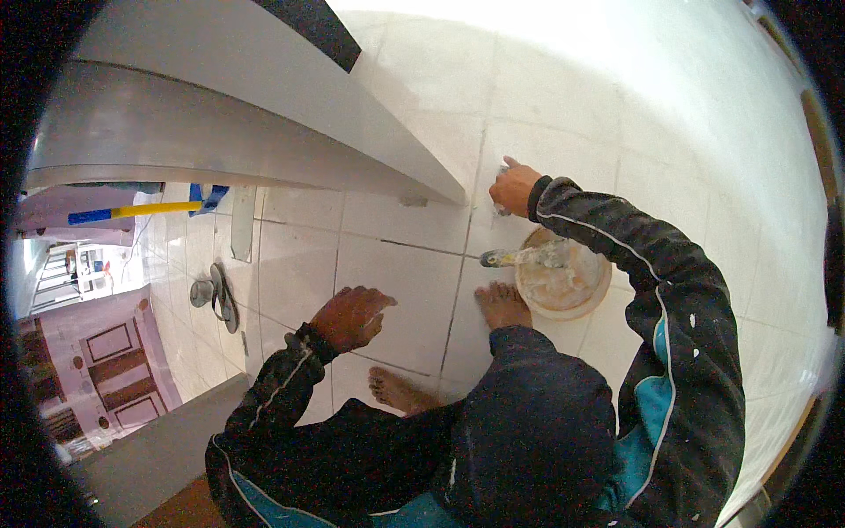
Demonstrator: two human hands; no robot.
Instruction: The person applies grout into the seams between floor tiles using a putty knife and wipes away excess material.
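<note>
The person is crouching barefoot on the white tiled floor (396,264), and the right hand (513,187), right of centre in the upper half of the frame, is pressing a fingertip to the grout line (480,167) that is running up between the tiles; its grip is mostly curled in, one finger extended, and something small and pale may be tucked under the palm, though I cannot tell what. Just below that hand a shallow round bowl (563,280) of pale paste is sitting on the floor, with a putty knife (519,257) lying across its rim, handle pointing toward the centre of the frame, touching the bowl and not in either hand. The left hand (352,317), lower and left of centre, is resting on a tile with its fingers loosely bent, holding nothing, seemingly propping the body. A pair of sandals (216,295) is lying at the left, well apart from the work. To do this well, I would judge that the finger should be drawing steadily along the joint with even pressure, keeping the paste inside the seam, while the braced hand is keeping the weight off the fresh line
</note>
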